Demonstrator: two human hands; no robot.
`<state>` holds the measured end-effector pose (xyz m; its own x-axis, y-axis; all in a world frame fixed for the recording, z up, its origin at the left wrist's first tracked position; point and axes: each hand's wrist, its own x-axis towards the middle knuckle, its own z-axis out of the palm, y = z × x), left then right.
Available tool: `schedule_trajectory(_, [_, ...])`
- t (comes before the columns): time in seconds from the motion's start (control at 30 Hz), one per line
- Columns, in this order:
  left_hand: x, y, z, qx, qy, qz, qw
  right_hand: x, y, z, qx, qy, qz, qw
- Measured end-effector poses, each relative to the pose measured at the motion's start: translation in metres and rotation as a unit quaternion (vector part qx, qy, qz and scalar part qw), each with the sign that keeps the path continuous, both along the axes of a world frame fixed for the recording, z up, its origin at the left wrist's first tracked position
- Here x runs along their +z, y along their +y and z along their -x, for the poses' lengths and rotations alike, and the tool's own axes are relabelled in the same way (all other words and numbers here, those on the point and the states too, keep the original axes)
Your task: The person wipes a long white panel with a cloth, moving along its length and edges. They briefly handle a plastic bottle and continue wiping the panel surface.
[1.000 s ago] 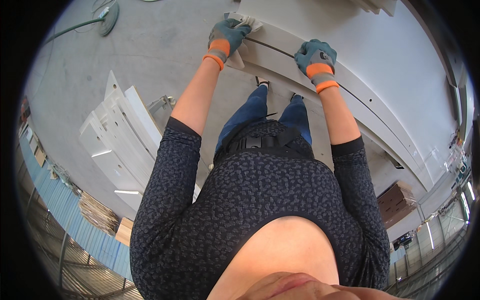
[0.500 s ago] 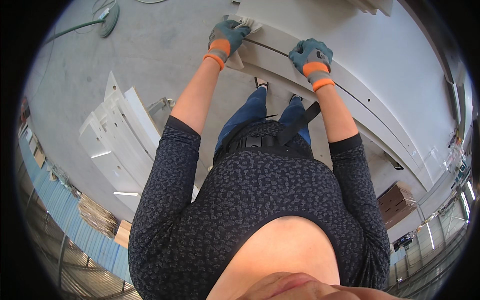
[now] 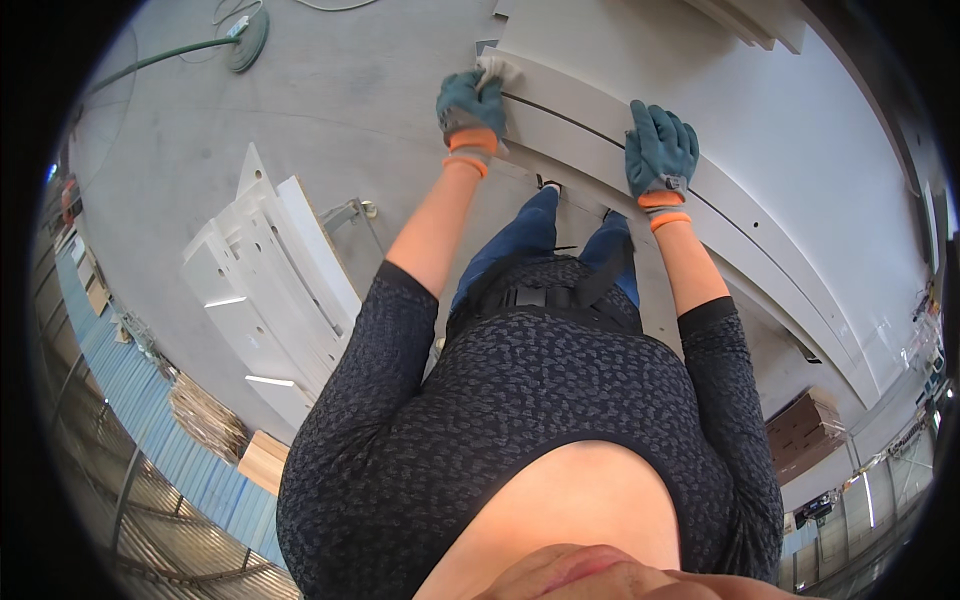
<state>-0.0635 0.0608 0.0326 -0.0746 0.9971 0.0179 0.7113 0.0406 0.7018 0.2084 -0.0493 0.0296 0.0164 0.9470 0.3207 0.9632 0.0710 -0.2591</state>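
Observation:
Two long pale grey boards [image 3: 566, 132] lie side by side in front of me, a narrow dark gap between them. At their left end, my left hand [image 3: 471, 108], in a teal and grey glove with an orange cuff, is closed around a crumpled whitish cloth [image 3: 499, 72]. The cloth rests against the board's end, partly hidden by the fingers. My right hand [image 3: 662, 152], gloved alike, lies flat across the boards farther right, fingers stretched out, holding nothing. A small dark hole [image 3: 756, 225] shows in the far board toward the right.
Beyond the boards spreads a wide pale surface [image 3: 770, 120], with more panels [image 3: 745, 20] at the far edge. On the floor to the left stand several white panels [image 3: 270, 270] beside a metal stand [image 3: 350, 212]. A round green base [image 3: 250, 45] sits farther off. Brown boards [image 3: 803, 435] are stacked at right.
My right hand has gone from curled fingers to lying flat and stretched out. The left hand still grips the cloth at the board's end, with less cloth hanging below it. The view has shifted slightly.

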Motion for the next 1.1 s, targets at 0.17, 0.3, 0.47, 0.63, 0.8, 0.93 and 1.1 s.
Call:
schedule_trajectory(0.17, [-0.007,0.058,0.008,0.016,-0.019,0.006,1.000,-0.001,0.001,0.004,0.014,0.002,-0.018,1.000])
schedule_trajectory(0.3, [-0.018,0.044,0.023,0.033,-0.040,0.071,0.996,-0.001,0.001,0.001,0.006,0.010,-0.011,1.000])
schedule_trajectory(0.47, [-0.018,0.030,0.033,0.028,-0.073,0.112,0.991,-0.003,-0.001,0.000,0.004,0.016,-0.007,1.000])
schedule_trajectory(0.63, [-0.007,0.065,0.025,-0.001,-0.058,0.099,0.993,-0.001,0.003,0.000,0.009,0.009,-0.010,1.000])
schedule_trajectory(0.8, [0.037,0.064,0.002,0.010,-0.136,0.154,0.979,-0.003,0.000,-0.001,0.002,-0.001,-0.018,1.000])
schedule_trajectory(0.93, [-0.031,0.028,0.048,0.014,-0.059,0.017,0.998,-0.002,0.001,0.002,0.005,0.014,-0.016,1.000])
schedule_trajectory(1.1, [-0.033,-0.010,0.066,0.117,-0.196,0.110,0.967,-0.003,-0.001,0.002,-0.001,0.014,-0.009,1.000])
